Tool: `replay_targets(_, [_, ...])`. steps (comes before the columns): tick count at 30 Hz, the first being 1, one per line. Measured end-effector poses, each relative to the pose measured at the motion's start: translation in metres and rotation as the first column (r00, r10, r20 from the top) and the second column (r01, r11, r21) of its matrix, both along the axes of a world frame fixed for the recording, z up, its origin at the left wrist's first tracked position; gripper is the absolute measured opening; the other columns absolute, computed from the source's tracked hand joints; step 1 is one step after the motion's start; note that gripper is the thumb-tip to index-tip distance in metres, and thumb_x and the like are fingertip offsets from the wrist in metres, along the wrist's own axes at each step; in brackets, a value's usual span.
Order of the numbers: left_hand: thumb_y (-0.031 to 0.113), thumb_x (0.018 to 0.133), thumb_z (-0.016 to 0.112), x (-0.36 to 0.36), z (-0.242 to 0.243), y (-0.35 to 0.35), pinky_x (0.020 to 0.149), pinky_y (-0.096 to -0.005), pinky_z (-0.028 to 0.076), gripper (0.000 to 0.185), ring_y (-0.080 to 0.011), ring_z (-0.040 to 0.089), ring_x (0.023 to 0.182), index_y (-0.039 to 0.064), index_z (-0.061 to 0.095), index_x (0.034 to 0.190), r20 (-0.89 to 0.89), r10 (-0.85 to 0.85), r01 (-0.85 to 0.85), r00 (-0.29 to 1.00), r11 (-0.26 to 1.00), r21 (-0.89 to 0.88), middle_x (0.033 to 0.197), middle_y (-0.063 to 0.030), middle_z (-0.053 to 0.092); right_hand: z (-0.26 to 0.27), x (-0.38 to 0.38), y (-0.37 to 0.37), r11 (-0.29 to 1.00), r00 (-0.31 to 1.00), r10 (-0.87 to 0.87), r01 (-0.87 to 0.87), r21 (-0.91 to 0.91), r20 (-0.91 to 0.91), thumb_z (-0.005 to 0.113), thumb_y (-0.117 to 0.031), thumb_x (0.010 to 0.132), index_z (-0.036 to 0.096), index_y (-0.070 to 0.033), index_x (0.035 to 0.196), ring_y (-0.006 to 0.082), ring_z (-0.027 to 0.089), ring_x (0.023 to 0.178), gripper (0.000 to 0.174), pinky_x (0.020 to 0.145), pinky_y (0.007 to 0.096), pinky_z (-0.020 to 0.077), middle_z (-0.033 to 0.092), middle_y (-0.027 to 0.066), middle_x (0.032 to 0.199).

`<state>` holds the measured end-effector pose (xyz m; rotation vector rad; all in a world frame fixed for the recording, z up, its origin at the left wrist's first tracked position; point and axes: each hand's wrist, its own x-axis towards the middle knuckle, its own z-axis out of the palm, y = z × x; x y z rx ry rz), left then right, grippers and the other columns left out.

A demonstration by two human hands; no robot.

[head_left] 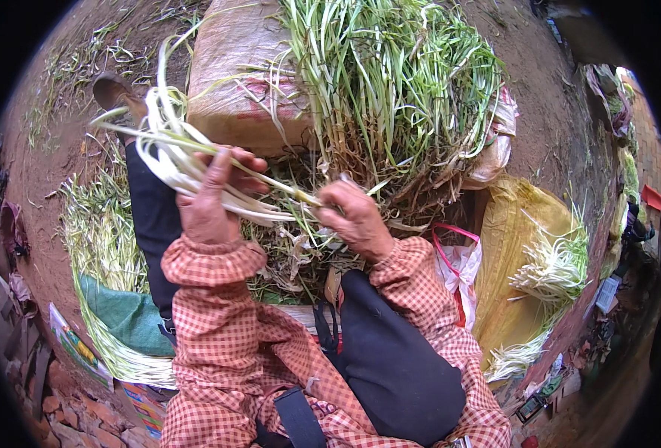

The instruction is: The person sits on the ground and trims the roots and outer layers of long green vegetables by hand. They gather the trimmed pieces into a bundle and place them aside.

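Observation:
A bundle of long, pale stalks (168,151), like garlic greens, rests in my left hand (210,196), its leaf tips hanging out to the left. My right hand (355,218) pinches the right end of one stalk (283,187), close to a yellowish joint. That stalk stretches between the two hands. Beneath them lies a heap of dry peelings and trimmed leaves (297,252). Just beyond, a large pile of green stalks with brown roots (386,95) leans over a sack-covered block (241,73).
Peeled pale bundles (549,269) lie on a yellow sheet (498,280) at right, beside a white bag with a pink handle (456,252). More stalks (106,241) and a green sack (123,313) are at left. A brown shoe (112,92) stands on bare soil (73,140).

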<state>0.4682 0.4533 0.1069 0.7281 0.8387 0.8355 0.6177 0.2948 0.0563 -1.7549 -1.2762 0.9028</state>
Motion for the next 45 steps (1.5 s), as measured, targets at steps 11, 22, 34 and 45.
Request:
replay_targets(11, [0.015,0.091,0.059,-0.020,-0.009,0.010,0.057,-0.0369,0.060,0.016,-0.0265,0.068,0.082,0.003,0.057,0.102,0.125,-0.033,0.044,0.992,0.995,-0.085,0.090,-0.0138,0.065,0.033,0.027,-0.040,0.988,0.990,-0.129,0.134,-0.078,0.062,0.063,-0.017,0.085,0.063,-0.003,0.099,0.0283,0.061,0.094,0.020,0.081,0.0383,0.0495,0.064,0.0122,0.100])
replay_targets(22, [0.011,0.091,0.058,-0.010,-0.012,-0.008,0.044,-0.0273,0.055,0.024,-0.0176,0.064,0.087,0.003,0.056,0.113,-0.049,-0.043,0.034,0.998,0.984,-0.175,0.103,-0.0134,0.063,0.027,-0.003,-0.001,0.989,0.951,-0.151,0.147,-0.035,-0.269,0.065,-0.010,0.085,0.066,0.002,0.095,0.0179,0.060,0.068,0.015,0.059,0.0290,0.0473,0.063,0.0102,0.079])
replay_targets(34, [0.008,0.081,0.068,0.003,-0.031,-0.048,0.041,-0.0199,0.043,0.025,-0.0099,0.058,0.060,0.003,0.058,0.104,-0.126,-0.218,0.172,0.968,0.938,-0.302,0.083,-0.0092,0.065,0.019,-0.017,0.004,0.995,0.988,-0.092,0.087,-0.049,-0.122,0.061,-0.018,0.087,0.063,-0.001,0.092,0.0250,0.059,0.069,0.019,0.063,0.0352,0.0464,0.058,0.0122,0.078])
replay_targets(45, [0.006,0.085,0.063,0.000,-0.041,-0.062,0.042,-0.0195,0.044,0.024,-0.0111,0.061,0.070,0.002,0.058,0.108,-0.090,-0.215,0.181,0.972,0.940,-0.288,0.088,-0.0065,0.063,0.006,-0.026,0.002,0.877,0.400,-0.436,0.390,-0.280,-0.806,0.065,-0.014,0.087,0.063,-0.003,0.106,0.0048,0.054,0.068,0.022,0.061,0.0194,0.0436,0.063,-0.0016,0.083])
